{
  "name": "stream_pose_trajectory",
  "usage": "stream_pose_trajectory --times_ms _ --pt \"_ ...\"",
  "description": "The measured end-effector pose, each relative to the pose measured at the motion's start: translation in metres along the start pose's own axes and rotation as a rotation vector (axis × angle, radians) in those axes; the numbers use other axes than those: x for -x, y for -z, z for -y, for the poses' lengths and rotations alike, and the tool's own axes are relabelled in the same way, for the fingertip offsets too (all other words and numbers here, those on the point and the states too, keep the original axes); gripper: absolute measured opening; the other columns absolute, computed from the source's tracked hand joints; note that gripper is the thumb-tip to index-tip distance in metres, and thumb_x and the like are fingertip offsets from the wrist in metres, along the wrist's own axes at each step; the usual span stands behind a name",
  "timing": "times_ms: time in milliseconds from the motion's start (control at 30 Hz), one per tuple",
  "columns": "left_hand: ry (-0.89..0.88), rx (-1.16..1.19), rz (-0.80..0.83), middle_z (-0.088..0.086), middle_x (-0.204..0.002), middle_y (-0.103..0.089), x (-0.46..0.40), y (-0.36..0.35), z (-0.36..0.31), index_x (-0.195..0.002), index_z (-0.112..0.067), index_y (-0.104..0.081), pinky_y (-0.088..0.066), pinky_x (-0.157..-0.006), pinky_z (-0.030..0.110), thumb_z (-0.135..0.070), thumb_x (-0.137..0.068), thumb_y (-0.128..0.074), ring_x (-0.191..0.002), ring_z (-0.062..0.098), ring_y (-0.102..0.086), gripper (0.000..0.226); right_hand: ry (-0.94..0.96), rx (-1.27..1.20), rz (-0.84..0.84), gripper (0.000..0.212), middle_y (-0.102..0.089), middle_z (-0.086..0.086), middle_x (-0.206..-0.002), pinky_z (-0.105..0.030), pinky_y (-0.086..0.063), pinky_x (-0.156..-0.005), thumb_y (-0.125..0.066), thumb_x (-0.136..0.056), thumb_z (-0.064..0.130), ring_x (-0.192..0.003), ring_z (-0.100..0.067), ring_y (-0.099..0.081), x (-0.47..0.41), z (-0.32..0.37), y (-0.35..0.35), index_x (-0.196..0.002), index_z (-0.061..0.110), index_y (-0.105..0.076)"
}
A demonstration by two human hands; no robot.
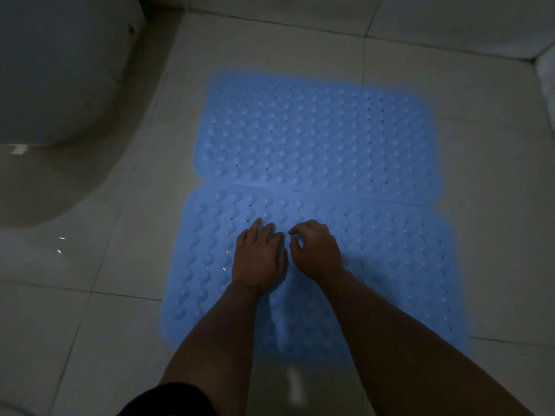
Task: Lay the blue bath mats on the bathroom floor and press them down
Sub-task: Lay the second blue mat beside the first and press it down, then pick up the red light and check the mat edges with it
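Note:
Two blue bubbled bath mats lie flat on the tiled floor, one behind the other, their long edges meeting. The far mat (318, 133) is untouched. On the near mat (399, 265) rest both my hands, side by side near its middle. My left hand (259, 256) lies palm down with straight fingers pressing the mat. My right hand (316, 250) sits beside it with its fingers curled under, fingertips on the mat, holding nothing. My forearms hide part of the near mat's front.
A white toilet base (60, 85) stands at the left, close to the mats' left edges. Pale floor tiles (90, 310) surround the mats. The wall foot (450, 28) runs along the back and a white object (548, 85) shows at the right edge.

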State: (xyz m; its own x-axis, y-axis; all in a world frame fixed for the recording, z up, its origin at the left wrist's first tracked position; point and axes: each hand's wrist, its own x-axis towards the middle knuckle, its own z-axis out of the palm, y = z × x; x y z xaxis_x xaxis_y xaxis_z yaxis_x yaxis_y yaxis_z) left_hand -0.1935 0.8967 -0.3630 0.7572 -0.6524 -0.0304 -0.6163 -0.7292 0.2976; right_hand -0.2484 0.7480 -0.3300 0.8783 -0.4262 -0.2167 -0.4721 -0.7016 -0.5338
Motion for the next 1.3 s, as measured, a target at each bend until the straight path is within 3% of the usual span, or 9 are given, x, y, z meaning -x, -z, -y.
stream_pose_trajectory --times_ms 233,433,667,733,1100,1300 --pt "0.029 0.0 0.076 0.008 -0.136 -0.066 0.018 0.084 -0.048 -0.118 -0.018 -0.073 -0.046 -0.105 0.053 -0.033 -0.091 -0.051 -0.141 0.037 -0.05 0.038 -0.228 -0.047 0.119 0.023 -0.065 -0.004 -0.12 -0.046 -0.048 -0.099 -0.061 -0.091 0.028 -0.117 -0.029 -0.057 0.047 0.042 0.093 -0.111 0.022 -0.071" --pt "0.087 -0.014 0.283 0.008 -0.136 -0.065 0.049 0.252 -0.127 -0.126 -0.019 -0.07 -0.045 -0.105 0.056 -0.035 -0.087 -0.069 -0.143 0.038 -0.048 0.042 -0.326 0.043 0.252 0.025 -0.061 -0.005 -0.124 -0.043 -0.049 -0.099 -0.061 -0.093 0.032 -0.12 -0.029 -0.056 0.115 0.113 0.246 -0.116 0.026 -0.069" --pt "0.128 0.06 0.463 0.006 -0.157 -0.047 0.074 0.489 -0.208 -0.145 -0.022 -0.054 -0.026 -0.12 0.054 -0.042 -0.1 -0.05 -0.157 0.034 -0.022 0.049 -0.313 0.153 0.404 0.031 -0.058 -0.005 -0.127 -0.045 -0.049 -0.098 -0.055 -0.097 0.041 -0.119 -0.029 -0.056 0.192 0.238 0.433 -0.124 0.027 -0.064" --pt "0.14 0.064 0.488 0.006 -0.16 -0.042 0.08 0.52 -0.216 -0.148 -0.022 -0.051 -0.023 -0.122 0.053 -0.042 -0.102 -0.048 -0.158 0.033 -0.018 0.05 -0.307 0.164 0.423 0.033 -0.058 -0.005 -0.128 -0.046 -0.049 -0.099 -0.054 -0.097 0.042 -0.12 -0.028 -0.056 0.205 0.255 0.454 -0.125 0.027 -0.063" --pt "0.135 -0.02 0.402 0.005 -0.163 -0.034 0.082 0.716 -0.181 -0.151 -0.023 -0.044 -0.021 -0.122 0.049 -0.046 -0.102 -0.045 -0.157 0.032 -0.015 0.054 -0.194 0.26 0.362 0.033 -0.055 -0.006 -0.131 -0.045 -0.045 -0.104 -0.058 -0.095 0.04 -0.125 -0.03 -0.053 0.212 0.399 0.555 -0.126 0.029 -0.061" --pt "0.235 -0.059 0.327 0.003 -0.156 -0.045 0.111 0.795 -0.109 -0.146 -0.026 -0.049 -0.035 -0.116 0.049 -0.05 -0.097 -0.048 -0.152 0.031 -0.03 0.054 -0.061 0.238 0.475 0.038 -0.056 -0.007 -0.14 -0.045 -0.049 -0.104 -0.058 -0.096 0.042 -0.125 -0.03 -0.057 0.202 0.495 0.561 -0.13 0.027 -0.061"
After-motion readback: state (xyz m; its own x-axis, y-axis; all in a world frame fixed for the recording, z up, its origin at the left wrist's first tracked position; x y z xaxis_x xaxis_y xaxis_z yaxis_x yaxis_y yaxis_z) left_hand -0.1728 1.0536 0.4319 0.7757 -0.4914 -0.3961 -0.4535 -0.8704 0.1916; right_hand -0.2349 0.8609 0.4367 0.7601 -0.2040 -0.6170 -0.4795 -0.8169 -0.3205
